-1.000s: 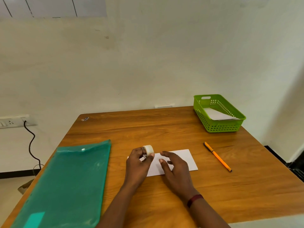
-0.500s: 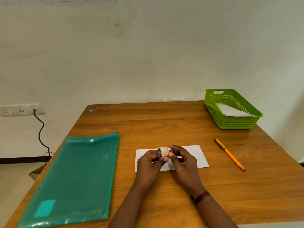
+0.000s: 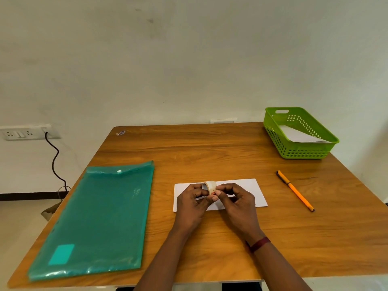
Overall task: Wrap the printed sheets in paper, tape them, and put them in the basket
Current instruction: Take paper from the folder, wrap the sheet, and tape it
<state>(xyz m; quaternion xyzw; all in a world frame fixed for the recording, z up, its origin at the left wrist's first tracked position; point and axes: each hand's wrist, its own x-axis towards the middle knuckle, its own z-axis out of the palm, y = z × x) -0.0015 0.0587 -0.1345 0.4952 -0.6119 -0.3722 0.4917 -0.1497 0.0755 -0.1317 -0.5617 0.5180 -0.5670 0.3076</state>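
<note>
A folded white paper packet [image 3: 249, 189] lies flat in the middle of the wooden table [image 3: 210, 148]. Just above it my left hand [image 3: 192, 203] grips a small roll of clear tape [image 3: 210, 186] by its rim. My right hand [image 3: 236, 201] pinches at the roll's outer edge with thumb and forefinger. Both hands hide the packet's middle. The green plastic basket [image 3: 304, 151] stands at the far right corner with a white wrapped packet [image 3: 296, 134] inside it.
A large teal plastic folder [image 3: 98, 219] covers the table's left side. An orange pen [image 3: 295, 190] lies to the right of the packet. A wall socket with a black cable [image 3: 53, 158] is on the left, beyond the table.
My right hand has left the paper and come up to the tape roll, which both hands now hold over the packet. The camera view has shifted left and slightly down.
</note>
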